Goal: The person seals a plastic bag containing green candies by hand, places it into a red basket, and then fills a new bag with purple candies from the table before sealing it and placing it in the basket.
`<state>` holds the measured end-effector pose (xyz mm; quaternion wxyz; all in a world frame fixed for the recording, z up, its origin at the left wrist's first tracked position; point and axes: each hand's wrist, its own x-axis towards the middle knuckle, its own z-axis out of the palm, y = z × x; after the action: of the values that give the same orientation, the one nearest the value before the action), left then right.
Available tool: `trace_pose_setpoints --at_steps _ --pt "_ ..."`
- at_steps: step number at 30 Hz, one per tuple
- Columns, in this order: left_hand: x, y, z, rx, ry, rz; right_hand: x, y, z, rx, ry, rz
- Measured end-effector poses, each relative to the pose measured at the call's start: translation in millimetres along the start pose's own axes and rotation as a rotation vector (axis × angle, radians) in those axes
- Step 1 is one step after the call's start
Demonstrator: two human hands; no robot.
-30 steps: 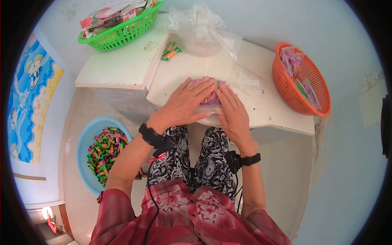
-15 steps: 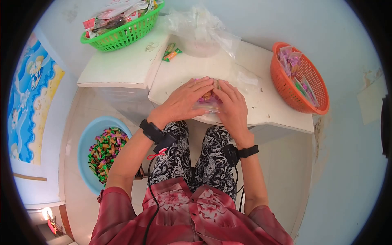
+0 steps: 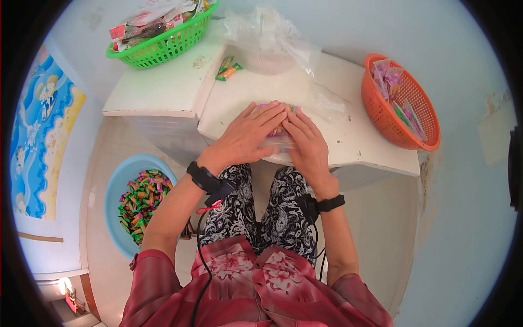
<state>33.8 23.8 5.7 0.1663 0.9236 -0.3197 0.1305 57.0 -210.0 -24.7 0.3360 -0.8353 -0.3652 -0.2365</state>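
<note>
My left hand [image 3: 245, 139] and right hand [image 3: 309, 148] lie flat and open, now closer together, pressing the candy bag [image 3: 279, 131] down at the 6 o'clock edge of the bench [image 3: 359, 150].

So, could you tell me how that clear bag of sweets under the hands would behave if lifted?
The bag of sweets would probably sag and shift: thin clear film around loose wrapped pieces. It is likely light, as the left hand and right hand nearly cover it.
</note>
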Motion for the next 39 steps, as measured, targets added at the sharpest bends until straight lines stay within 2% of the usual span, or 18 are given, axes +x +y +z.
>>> trace_pose_setpoints --at_steps 2,5,8,11,14,17,20,23,29,39 --pt "-3 1 -5 -0.042 0.002 0.004 1 -6 -17 -0.072 -0.063 -0.05" --pt "-15 0 -12 -0.187 0.109 -0.05 1 -15 -40 0.04 -0.031 -0.045" --pt "-34 -2 -9 -0.218 0.172 -0.115 -10 -9 -44 0.261 0.025 0.078" --pt "-44 9 -10 -0.243 0.147 -0.162 -16 -6 -42 0.273 -0.023 0.197" --pt "-51 14 -12 -0.159 0.217 -0.143 -24 -7 -37 0.098 0.044 0.143" --pt "-64 9 -8 -0.201 0.364 -0.197 -38 -8 -43 0.1 0.159 0.243" --pt "-66 20 -4 -0.208 0.443 -0.262 -43 -15 -46 0.007 0.131 0.196" --pt "-63 32 3 -0.243 0.528 -0.176 -46 -21 -42 -0.063 0.14 0.133" --pt "-68 22 16 0.042 0.597 -0.091 -52 -15 -44 -0.209 0.146 0.135" --pt "-53 17 16 0.051 0.514 -0.013 -29 -9 -36 -0.144 0.136 -0.033"
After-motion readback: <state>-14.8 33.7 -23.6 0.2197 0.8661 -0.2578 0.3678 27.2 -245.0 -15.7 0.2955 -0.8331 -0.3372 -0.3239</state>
